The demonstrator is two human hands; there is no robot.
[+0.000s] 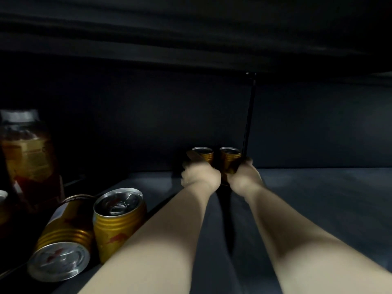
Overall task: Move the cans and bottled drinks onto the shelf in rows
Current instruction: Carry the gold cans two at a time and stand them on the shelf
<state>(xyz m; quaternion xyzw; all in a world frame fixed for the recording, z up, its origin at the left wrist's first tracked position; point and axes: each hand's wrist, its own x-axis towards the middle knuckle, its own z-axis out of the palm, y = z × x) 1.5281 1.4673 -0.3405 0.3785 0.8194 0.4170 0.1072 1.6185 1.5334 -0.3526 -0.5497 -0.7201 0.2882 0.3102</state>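
Note:
Both arms reach deep into a dark shelf [307, 187]. My left hand [200, 175] grips a gold can [203, 154] that stands upright near the back wall. Right beside it, my right hand [244, 177] grips a second gold can [229, 157], also upright. The two cans stand side by side, nearly touching. At the near left, one gold can [118, 221] stands upright and another gold can [61, 240] lies tipped on its side against it.
A large bottle [29, 160] of amber drink with a pale cap stands at the far left. A thin dark upright post [249, 115] runs along the back wall behind the right can. The shelf above hangs low overhead.

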